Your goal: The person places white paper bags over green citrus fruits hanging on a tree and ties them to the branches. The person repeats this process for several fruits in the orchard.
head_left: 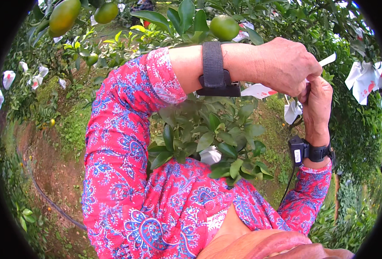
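My left hand (284,64) reaches across to the right, fingers closed in a pinch. It meets my right hand (317,97), which comes up from below with thumb and fingers pressed together. Between them they grip a white paper bag (328,59), of which one narrow end sticks out past the left fingertips. The rest of what they hold is hidden behind the fingers. Under the left wrist shows white paper with a red print (259,91); whether it belongs to the same bag I cannot tell. Another white bag (292,113) hangs just below the hands.
A green fruit (224,28) hangs above my left forearm, and yellow-green fruit (64,16) at the upper left. Leafy branches (225,142) stand against my chest. White bags (364,82) hang in the trees at right and left. A dark hose (48,198) lies on the ground.
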`<state>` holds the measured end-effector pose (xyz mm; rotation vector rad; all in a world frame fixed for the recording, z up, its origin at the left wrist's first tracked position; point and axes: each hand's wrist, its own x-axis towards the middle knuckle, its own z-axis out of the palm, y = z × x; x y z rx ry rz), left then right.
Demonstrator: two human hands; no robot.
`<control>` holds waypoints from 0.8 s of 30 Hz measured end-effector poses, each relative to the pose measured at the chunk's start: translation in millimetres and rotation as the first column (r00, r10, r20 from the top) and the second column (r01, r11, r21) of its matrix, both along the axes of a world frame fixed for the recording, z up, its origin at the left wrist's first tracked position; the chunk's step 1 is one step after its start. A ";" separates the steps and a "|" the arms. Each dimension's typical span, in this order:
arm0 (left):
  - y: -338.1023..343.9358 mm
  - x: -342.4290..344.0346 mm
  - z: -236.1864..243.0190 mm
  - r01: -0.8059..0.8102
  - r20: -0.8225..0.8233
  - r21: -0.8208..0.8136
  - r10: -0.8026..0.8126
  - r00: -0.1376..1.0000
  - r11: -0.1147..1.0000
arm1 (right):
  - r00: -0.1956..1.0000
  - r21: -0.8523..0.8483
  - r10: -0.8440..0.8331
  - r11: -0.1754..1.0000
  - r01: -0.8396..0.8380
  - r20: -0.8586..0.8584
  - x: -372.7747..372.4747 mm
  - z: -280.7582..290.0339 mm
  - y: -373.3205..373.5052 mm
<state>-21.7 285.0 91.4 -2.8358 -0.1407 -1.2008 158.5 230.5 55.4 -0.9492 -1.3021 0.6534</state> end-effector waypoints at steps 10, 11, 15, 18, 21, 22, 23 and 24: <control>18.4 -73.4 45.2 -0.122 -0.430 -0.216 0.018 0.903 0.969 | 0.886 0.123 -0.367 0.930 0.346 0.284 -66.8 42.6 -28.1; 16.1 -78.7 38.1 -0.109 -0.285 -0.112 0.073 0.956 0.988 | 0.872 0.085 -0.405 0.914 0.398 0.273 -68.4 47.5 -28.2; 16.3 -93.9 25.4 -0.006 -0.093 0.341 0.040 0.995 0.940 | 0.855 -0.062 -0.449 0.876 0.479 0.259 -73.6 62.3 -24.1; 18.4 -91.7 19.7 0.207 0.039 0.545 -0.271 0.962 0.813 | 0.852 -0.085 -0.442 0.873 0.480 0.280 -75.2 59.9 -25.6; 20.4 -86.9 22.8 0.393 0.058 0.490 -0.479 0.876 0.778 | 0.883 -0.066 -0.379 0.909 0.411 0.279 -69.4 57.5 -28.8; 20.5 -87.9 24.1 0.410 0.074 0.383 -0.470 0.879 0.828 | 0.895 -0.050 -0.354 0.923 0.381 0.272 -66.4 58.1 -29.1; 21.6 -89.2 27.0 0.450 0.099 0.209 -0.476 0.874 0.868 | 0.942 0.067 -0.303 0.953 0.296 0.147 -63.2 58.7 -28.3; 22.7 -89.9 29.6 0.482 0.123 0.032 -0.482 0.868 0.876 | 0.953 0.170 -0.268 0.955 0.244 0.142 -57.7 62.9 -29.1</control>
